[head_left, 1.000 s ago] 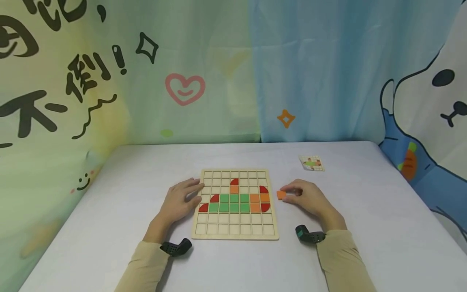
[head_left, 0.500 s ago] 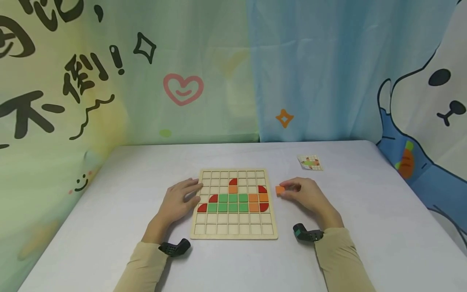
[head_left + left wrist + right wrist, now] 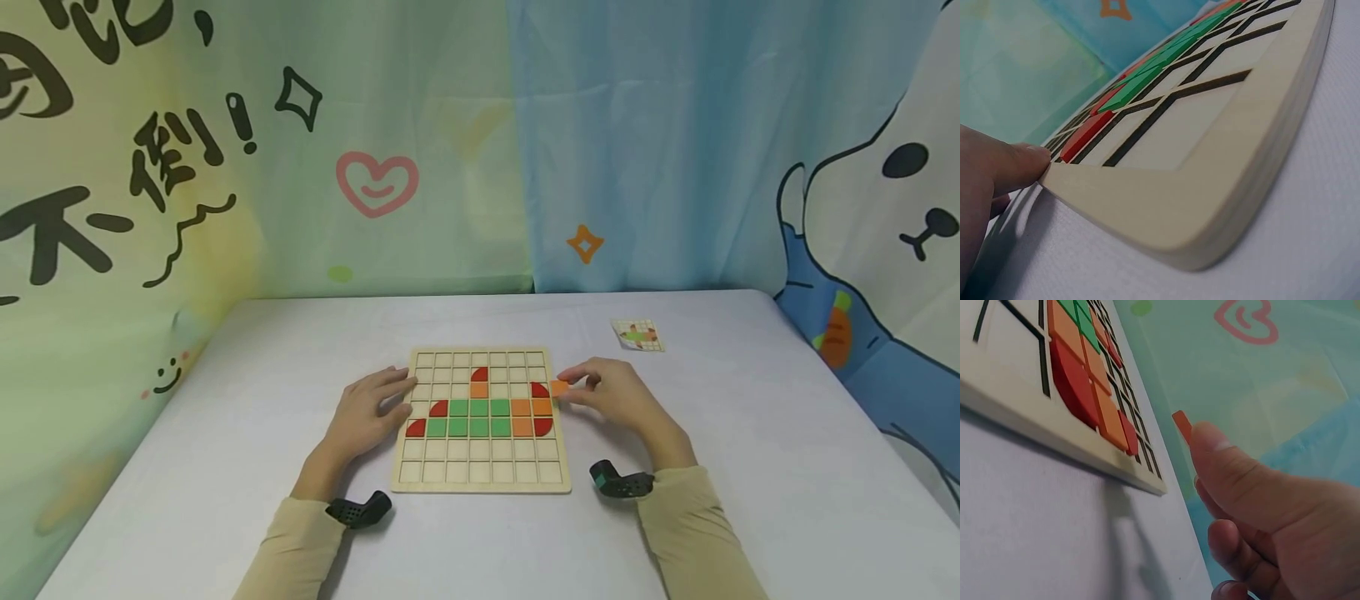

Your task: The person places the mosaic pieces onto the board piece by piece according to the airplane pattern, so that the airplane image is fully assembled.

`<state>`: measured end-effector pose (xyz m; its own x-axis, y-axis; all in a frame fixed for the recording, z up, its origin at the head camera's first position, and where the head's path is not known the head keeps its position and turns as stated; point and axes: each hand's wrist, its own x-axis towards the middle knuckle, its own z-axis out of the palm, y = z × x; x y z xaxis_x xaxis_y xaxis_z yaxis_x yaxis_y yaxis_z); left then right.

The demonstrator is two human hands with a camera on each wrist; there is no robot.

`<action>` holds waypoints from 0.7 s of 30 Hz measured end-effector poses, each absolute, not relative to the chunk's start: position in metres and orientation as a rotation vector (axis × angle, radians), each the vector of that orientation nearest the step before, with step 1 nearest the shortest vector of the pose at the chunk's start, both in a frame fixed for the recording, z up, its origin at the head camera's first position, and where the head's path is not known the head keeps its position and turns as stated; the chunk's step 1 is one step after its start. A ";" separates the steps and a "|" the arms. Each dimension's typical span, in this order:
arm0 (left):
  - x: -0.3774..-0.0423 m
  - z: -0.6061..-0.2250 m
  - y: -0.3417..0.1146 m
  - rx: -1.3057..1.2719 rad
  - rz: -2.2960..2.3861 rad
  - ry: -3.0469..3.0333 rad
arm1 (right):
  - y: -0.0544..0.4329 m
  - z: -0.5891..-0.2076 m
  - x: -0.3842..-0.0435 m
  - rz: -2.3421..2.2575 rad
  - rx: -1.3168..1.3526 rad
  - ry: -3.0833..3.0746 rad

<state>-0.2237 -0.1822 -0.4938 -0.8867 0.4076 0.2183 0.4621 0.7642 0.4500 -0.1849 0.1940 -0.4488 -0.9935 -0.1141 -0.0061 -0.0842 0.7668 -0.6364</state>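
A wooden grid board [image 3: 480, 472] lies on the table, with green squares [image 3: 478, 426], orange squares [image 3: 522, 427] and red quarter-round tiles [image 3: 416, 427] set in its cells. My left hand [image 3: 366, 415] rests at the board's left edge, its thumb and fingertips touching the frame. An orange square tile [image 3: 558, 388] is pinched between the thumb and finger of my right hand [image 3: 618, 396], just over the board's right edge. In the right wrist view that orange tile [image 3: 1182, 427] is raised above the board, apart from it.
A small picture card [image 3: 638, 335] with a coloured grid pattern lies at the back right of the white table [image 3: 315, 333]. A printed curtain [image 3: 450, 250] hangs behind the table. Each wrist wears a black device [image 3: 362, 509].
My right hand has moved left with the orange tile, from beside the board to over its right edge. The left hand has stayed in place.
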 end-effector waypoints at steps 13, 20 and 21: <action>-0.221 -0.491 -0.181 -0.705 -0.769 -2.849 | 0.167 -0.439 -0.183 -1.001 -0.270 2.894; -0.222 -0.492 -0.181 -0.707 -0.757 -2.844 | 0.153 -0.438 -0.182 -0.993 -0.331 2.886; -0.222 -0.491 -0.181 -0.707 -0.758 -2.845 | 0.152 -0.438 -0.182 -0.988 -0.333 2.885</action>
<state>-0.2215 -0.1812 -0.4914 -0.8849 0.4089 0.2232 0.4657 0.7664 0.4425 -0.1825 0.1515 -0.4382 -0.9737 -0.2279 0.0002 -0.1802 0.7694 -0.6128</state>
